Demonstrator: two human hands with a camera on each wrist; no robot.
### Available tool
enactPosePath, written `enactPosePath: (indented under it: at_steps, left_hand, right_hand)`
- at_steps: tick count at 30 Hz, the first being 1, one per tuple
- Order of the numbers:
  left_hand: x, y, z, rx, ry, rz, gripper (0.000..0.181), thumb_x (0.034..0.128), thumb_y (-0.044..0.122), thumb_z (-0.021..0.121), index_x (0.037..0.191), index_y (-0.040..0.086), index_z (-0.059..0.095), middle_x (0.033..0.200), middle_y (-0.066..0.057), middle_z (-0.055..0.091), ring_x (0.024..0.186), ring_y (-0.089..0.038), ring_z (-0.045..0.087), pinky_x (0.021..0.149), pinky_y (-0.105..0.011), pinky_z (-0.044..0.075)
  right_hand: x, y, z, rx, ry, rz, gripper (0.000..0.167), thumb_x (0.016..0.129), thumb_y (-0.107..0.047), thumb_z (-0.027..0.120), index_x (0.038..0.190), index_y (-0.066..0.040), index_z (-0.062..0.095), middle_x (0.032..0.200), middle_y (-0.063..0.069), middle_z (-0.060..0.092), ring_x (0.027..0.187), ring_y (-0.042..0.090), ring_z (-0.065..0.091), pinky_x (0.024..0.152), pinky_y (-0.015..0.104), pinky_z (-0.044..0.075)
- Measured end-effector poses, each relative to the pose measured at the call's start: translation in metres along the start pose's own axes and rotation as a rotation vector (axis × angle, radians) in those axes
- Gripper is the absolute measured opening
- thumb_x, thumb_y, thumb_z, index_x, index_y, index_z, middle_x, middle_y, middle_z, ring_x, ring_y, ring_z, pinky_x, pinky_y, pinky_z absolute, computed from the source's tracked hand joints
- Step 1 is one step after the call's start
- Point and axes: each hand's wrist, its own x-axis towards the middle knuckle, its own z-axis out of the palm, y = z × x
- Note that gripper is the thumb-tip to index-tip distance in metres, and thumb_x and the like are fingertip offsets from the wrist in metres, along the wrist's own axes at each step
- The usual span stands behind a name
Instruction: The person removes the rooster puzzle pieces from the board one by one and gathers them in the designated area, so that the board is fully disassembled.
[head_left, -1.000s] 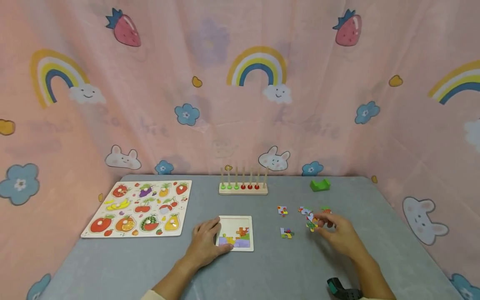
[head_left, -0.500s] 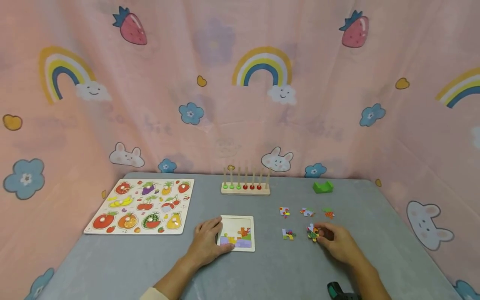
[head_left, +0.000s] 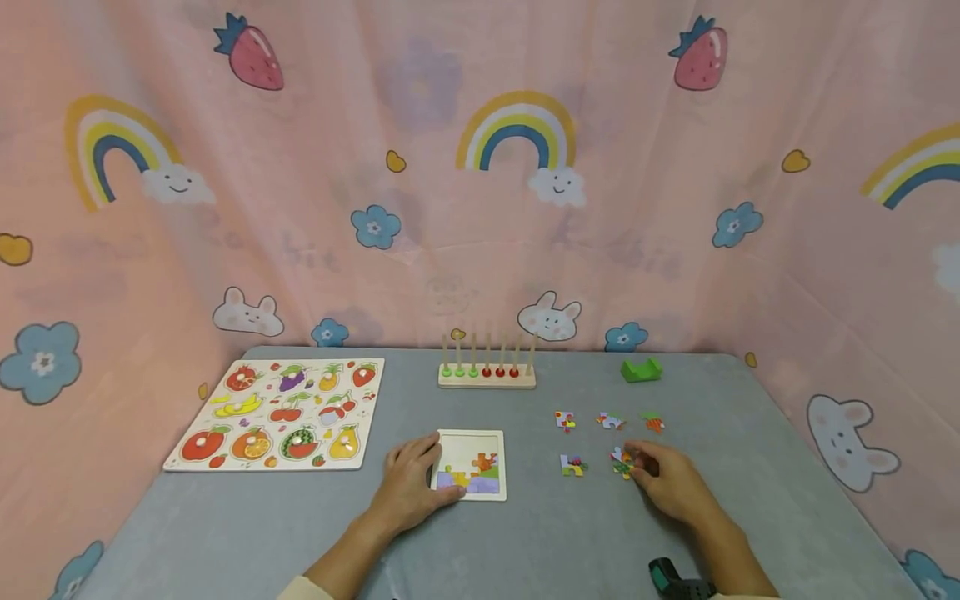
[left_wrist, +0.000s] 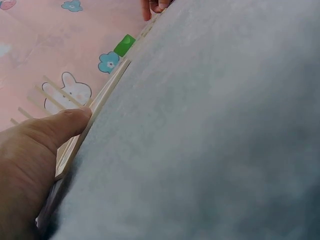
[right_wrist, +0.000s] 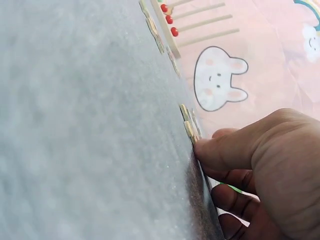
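My left hand (head_left: 408, 485) holds a small square jigsaw tray (head_left: 503, 468) by its left side, the thumb over the front edge. Several joined pieces (head_left: 480, 482) fill the tray's lower part. In the left wrist view the thumb (left_wrist: 70, 122) presses on the tray's rim. To the right, my right hand (head_left: 675, 483) pinches a colourful jigsaw piece (head_left: 620, 462) at its right edge, down at the table. The right wrist view shows thumb and finger at the end of this piece (right_wrist: 189, 129). Loose pieces lie near it, among them an orange-and-green piece (head_left: 653, 422).
A fruit peg board (head_left: 367, 437) lies at the left. Behind the tray stands a wooden rack (head_left: 487, 383) with upright pegs and green and red beads. A green curved block (head_left: 641, 371) sits at the back right. A black device (head_left: 678, 582) is near the right forearm.
The right hand has brought its jigsaw piece down and towards me, into the front row of loose pieces. My left hand stays on the tray. The head view has shifted slightly.
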Motion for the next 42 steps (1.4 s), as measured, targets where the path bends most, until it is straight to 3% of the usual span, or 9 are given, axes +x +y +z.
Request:
enactPosePath:
  at_steps: [4, 9, 16, 21, 30, 36, 42]
  left_hand:
    - [-0.001, 0.000, 0.000, 0.007, -0.004, -0.003, 0.077, 0.0719, 0.041, 0.083, 0.127, -0.006, 0.059, 0.136, -0.017, 0.052, 0.124, -0.034, 0.045, 0.100, -0.058, 0.023]
    - [-0.001, -0.001, 0.001, 0.004, -0.002, 0.000, 0.077, 0.0717, 0.041, 0.083, 0.127, -0.006, 0.059, 0.136, -0.017, 0.052, 0.124, -0.034, 0.045, 0.100, -0.058, 0.023]
    - [0.001, -0.003, 0.002, 0.009, 0.018, 0.024, 0.076, 0.0713, 0.042, 0.083, 0.126, -0.007, 0.060, 0.135, -0.018, 0.053, 0.123, -0.035, 0.046, 0.098, -0.058, 0.025]
    - [0.001, -0.003, 0.002, 0.004, 0.019, 0.022, 0.076, 0.0713, 0.043, 0.083, 0.125, -0.007, 0.060, 0.134, -0.018, 0.053, 0.123, -0.035, 0.046, 0.098, -0.058, 0.024]
    - [0.000, -0.002, 0.000, 0.001, 0.015, 0.014, 0.076, 0.0713, 0.043, 0.083, 0.125, -0.007, 0.061, 0.135, -0.018, 0.052, 0.123, -0.035, 0.046, 0.099, -0.058, 0.024]
    - [0.000, -0.002, 0.001, 0.000, 0.015, 0.017, 0.075, 0.0713, 0.042, 0.083, 0.125, -0.006, 0.061, 0.135, -0.018, 0.052, 0.124, -0.036, 0.045, 0.098, -0.059, 0.023]
    - [-0.001, -0.003, 0.002, 0.002, 0.016, 0.015, 0.076, 0.0716, 0.043, 0.083, 0.125, -0.006, 0.061, 0.135, -0.018, 0.052, 0.124, -0.036, 0.045, 0.099, -0.058, 0.023]
  right_hand:
    - [-0.001, -0.007, -0.006, -0.023, 0.010, 0.021, 0.037, 0.081, 0.004, 0.069, 0.117, 0.006, 0.063, 0.080, -0.002, 0.056, 0.072, 0.015, 0.050, 0.066, 0.037, 0.043]
    - [-0.001, -0.029, -0.020, -0.001, 0.077, 0.002, 0.037, 0.085, -0.002, 0.068, 0.120, 0.004, 0.063, 0.084, 0.000, 0.056, 0.074, 0.018, 0.048, 0.060, 0.033, 0.040]
    - [-0.002, -0.072, -0.034, 0.055, 0.177, -0.129, 0.034, 0.084, -0.006, 0.073, 0.117, 0.001, 0.066, 0.087, -0.001, 0.058, 0.079, 0.020, 0.051, 0.065, 0.035, 0.043]
    - [-0.003, -0.100, -0.036, 0.097, 0.200, -0.214, 0.033, 0.083, -0.004, 0.075, 0.115, 0.001, 0.068, 0.089, 0.002, 0.061, 0.079, 0.021, 0.051, 0.067, 0.037, 0.046]
    - [0.003, -0.129, -0.026, 0.181, 0.193, -0.234, 0.034, 0.084, -0.004, 0.074, 0.117, -0.002, 0.068, 0.092, 0.002, 0.061, 0.082, 0.022, 0.052, 0.070, 0.042, 0.047]
    - [0.009, -0.148, -0.013, 0.218, 0.220, -0.293, 0.034, 0.080, 0.000, 0.075, 0.114, -0.002, 0.069, 0.092, 0.000, 0.061, 0.080, 0.024, 0.054, 0.068, 0.042, 0.047]
    - [0.018, -0.161, 0.007, 0.293, 0.204, -0.256, 0.033, 0.082, -0.002, 0.074, 0.115, -0.003, 0.069, 0.093, 0.002, 0.059, 0.081, 0.027, 0.052, 0.070, 0.043, 0.046]
